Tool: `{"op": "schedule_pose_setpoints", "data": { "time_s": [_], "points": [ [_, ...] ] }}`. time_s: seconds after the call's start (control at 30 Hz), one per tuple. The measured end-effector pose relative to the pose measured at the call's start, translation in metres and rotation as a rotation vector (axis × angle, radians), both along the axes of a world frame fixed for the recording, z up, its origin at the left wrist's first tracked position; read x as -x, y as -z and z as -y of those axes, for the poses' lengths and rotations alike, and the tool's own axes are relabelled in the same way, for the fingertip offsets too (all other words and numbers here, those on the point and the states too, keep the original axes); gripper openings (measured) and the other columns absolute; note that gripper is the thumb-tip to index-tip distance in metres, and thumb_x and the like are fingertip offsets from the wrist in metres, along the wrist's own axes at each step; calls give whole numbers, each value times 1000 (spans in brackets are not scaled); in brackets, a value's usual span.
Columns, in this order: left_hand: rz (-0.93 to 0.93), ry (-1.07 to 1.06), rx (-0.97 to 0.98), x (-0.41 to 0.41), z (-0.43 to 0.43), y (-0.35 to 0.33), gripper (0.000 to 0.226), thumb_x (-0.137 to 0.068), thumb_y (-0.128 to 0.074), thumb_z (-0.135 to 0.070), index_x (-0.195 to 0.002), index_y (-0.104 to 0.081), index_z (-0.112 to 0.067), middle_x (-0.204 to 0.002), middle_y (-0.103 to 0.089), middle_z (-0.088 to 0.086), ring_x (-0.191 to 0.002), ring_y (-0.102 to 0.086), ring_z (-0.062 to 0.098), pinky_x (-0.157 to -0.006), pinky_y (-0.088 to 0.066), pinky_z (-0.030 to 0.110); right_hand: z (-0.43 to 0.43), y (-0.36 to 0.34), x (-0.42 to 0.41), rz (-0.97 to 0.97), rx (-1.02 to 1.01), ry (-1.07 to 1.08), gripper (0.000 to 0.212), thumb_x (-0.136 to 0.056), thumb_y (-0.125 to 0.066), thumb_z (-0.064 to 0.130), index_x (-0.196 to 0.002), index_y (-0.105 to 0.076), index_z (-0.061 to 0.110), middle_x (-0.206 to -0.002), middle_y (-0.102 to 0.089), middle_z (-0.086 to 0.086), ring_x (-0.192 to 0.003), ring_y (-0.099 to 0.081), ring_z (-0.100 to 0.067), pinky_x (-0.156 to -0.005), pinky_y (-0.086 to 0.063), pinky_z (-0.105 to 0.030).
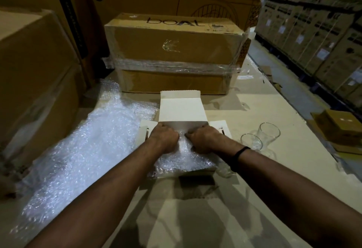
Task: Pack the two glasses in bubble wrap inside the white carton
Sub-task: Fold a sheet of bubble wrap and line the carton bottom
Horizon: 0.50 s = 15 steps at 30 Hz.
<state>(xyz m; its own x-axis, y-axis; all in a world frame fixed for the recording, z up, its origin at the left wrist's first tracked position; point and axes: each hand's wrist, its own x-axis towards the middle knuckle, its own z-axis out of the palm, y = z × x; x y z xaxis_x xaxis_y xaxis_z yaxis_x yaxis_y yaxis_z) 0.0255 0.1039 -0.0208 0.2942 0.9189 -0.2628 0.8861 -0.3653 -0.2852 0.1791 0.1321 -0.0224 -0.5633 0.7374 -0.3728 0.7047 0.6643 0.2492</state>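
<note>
The white carton (179,108) lies open in the middle of the work surface, its lid flap folded back and side flaps spread. A piece of bubble wrap (183,159) fills its inside and spills over the near edge. My left hand (163,140) and my right hand (204,140) are both fisted on this wrap, side by side inside the carton. Two clear glasses stand on the surface right of the carton: the nearer glass (251,142) and the farther glass (268,133). Neither hand touches them.
A large sheet of bubble wrap (82,149) is spread to the left. A taped brown box (172,51) sits just behind the carton. Tall brown boxes (33,75) stand at the left. A small brown box (338,126) lies right of the glasses.
</note>
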Motion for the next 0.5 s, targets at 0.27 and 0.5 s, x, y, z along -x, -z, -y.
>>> {"op": "schedule_pose_setpoints", "data": {
  "time_s": [0.27, 0.5],
  "points": [
    [389, 1, -202, 35, -1, -13, 22, -87, -66, -25, -107, -74, -24, -105, -73, -3, -103, -61, 19, -104, -37, 35, -12, -46, -25, -244, 92, 161, 45, -91, -59, 46, -131, -56, 26, -129, -61, -2, -118, -55, -25, -98, -46, -39],
    [-85, -8, 34, 19, 10, -15, 32, -84, -59, -33, -111, -67, -16, -120, -65, 10, -127, -47, 26, -118, 2, 57, -2, -24, -21, 213, 119, 54, 52, -78, -65, 61, -109, -68, 19, -123, -63, -2, -132, -42, -21, -117, 0, -54]
  ]
}}
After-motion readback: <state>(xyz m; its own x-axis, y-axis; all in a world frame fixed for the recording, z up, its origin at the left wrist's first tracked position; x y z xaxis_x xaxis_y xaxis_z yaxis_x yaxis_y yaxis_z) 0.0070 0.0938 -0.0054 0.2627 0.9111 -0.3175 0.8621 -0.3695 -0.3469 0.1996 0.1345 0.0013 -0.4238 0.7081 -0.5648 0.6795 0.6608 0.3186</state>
